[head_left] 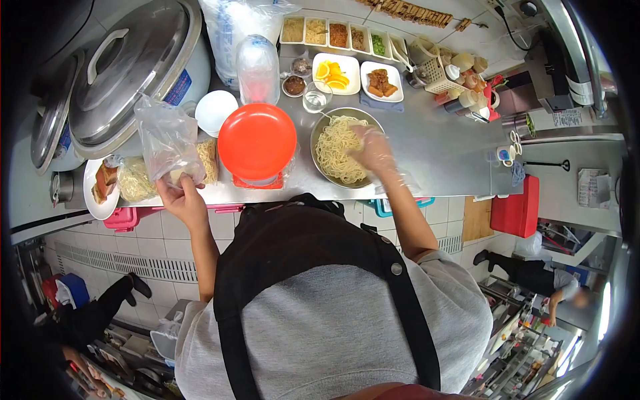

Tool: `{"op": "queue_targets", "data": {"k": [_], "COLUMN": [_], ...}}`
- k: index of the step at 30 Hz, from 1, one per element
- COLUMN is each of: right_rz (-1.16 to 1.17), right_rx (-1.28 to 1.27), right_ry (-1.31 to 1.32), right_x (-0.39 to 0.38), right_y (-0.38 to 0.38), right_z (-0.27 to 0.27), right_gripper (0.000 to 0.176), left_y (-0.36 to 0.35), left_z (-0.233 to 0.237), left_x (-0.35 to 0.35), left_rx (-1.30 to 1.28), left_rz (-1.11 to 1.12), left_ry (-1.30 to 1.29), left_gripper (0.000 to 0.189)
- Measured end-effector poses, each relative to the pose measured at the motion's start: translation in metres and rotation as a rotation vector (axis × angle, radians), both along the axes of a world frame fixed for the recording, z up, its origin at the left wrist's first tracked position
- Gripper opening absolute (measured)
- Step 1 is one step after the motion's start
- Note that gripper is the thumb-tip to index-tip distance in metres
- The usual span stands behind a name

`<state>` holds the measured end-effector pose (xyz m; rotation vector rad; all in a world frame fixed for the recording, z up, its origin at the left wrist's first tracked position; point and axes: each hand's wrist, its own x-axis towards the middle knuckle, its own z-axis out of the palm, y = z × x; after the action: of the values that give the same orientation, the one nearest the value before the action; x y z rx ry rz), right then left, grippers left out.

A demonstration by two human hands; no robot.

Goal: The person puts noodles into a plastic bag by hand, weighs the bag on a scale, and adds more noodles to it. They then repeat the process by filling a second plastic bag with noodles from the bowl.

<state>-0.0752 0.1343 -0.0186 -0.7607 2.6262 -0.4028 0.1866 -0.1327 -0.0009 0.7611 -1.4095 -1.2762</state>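
Note:
A clear plastic bag (165,130) stands up from my left hand (181,198), closed on its lower end; something pale shows at the bottom of the bag. My right hand (375,153), in a clear plastic glove, overlaps the right side of the pale noodles (340,153). Its fingers are blurred against them, and I cannot tell whether they grip any. The noodles lie in a round metal bowl (320,172) at the counter's front edge. Between my hands sits a red plate (257,141). Bagged noodles (135,180) lie beside my left hand.
Large lidded pots (127,73) stand at the left. Behind the bowl are orange slices (332,75), a dish of brown food pieces (381,83), a glass (317,98) and topping trays (338,35). Bottles in a basket (440,79) stand right. People are behind me on both sides.

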Motion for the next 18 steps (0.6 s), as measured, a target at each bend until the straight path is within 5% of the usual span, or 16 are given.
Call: {"op": "queue_targets", "data": {"k": [2, 6, 9, 11, 15, 18], "right_rz": [0.125, -0.023, 0.056, -0.116, -0.192, -0.064], "right_rx": [0.093, 0.116, -0.035, -0.205, -0.359, 0.011], "right_ry": [0.308, 0.320, 0.193, 0.055, 0.023, 0.050], "right_x": [0.023, 0.005, -0.012, -0.014, -0.011, 0.006], "right_y": [-0.011, -0.010, -0.001, 0.000, 0.009, 0.005], "right_z": [-0.007, -0.034, -0.028, -0.011, -0.006, -0.007], "right_gripper": [0.064, 0.053, 0.043, 0.034, 0.036, 0.052], "left_y": [0.001, 0.004, 0.004, 0.003, 0.000, 0.002], "left_z": [0.000, 0.005, 0.012, 0.009, -0.002, -0.003], "left_x": [-0.004, -0.009, -0.009, -0.007, -0.001, -0.005], "left_rx": [-0.012, -0.008, -0.014, -0.022, 0.018, 0.021], "left_rz": [-0.035, -0.054, -0.042, -0.038, -0.040, -0.026], "left_ry": [0.003, 0.015, 0.009, 0.003, -0.021, -0.003], "left_gripper": [0.043, 0.042, 0.042, 0.042, 0.042, 0.042]}}
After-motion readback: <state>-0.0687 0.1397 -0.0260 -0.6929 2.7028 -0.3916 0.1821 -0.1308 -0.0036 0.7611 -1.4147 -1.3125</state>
